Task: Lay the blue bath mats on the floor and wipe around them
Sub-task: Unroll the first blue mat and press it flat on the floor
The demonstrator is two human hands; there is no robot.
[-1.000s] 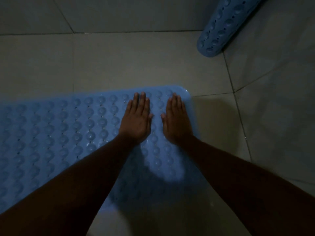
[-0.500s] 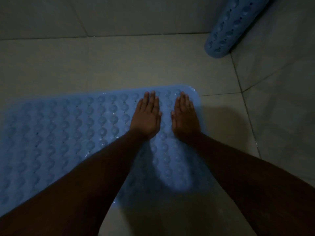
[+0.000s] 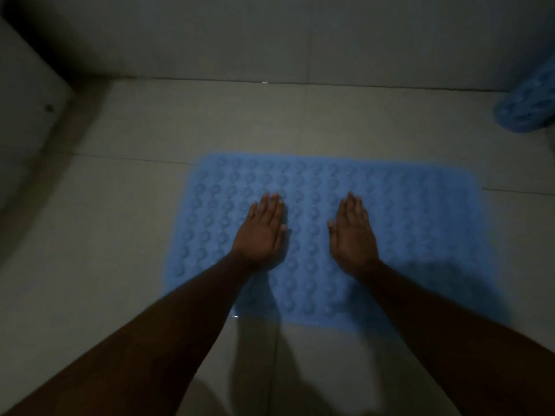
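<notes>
The fingers [image 3: 271,202] of the left hand [image 3: 261,232] lie straight and close together, pointing toward twelve o'clock, with the thumb tucked against the palm's edge; those of the right hand [image 3: 354,235] lie the same way, the thumb set slightly out toward nine o'clock. Neither hand grips anything: both are spread flat, palms down, on the blue bath mat [image 3: 405,220], apparently pressing it so that it seats against the floor and lies without curl. The hands rest well apart, left of the mat's middle, which suggests the pressing is being worked along its length. The mat is a rounded-corner rectangle of soft, rubbery-looking plastic, covered in even rows of small raised domes with tiny holes between them, and a few wet glints show on it. It lies flat on the tiled floor [image 3: 135,205], its long side running from nine to three o'clock, its far edge near the wall [image 3: 270,34] but not touching it. The tiles are pale, smooth and faintly glossy, with thin grout lines. At two o'clock, by the wall, a second blue mat [image 3: 528,100] stands rolled into a tube, not yet laid. No cloth is in view, so wiping seems not yet begun.
</notes>
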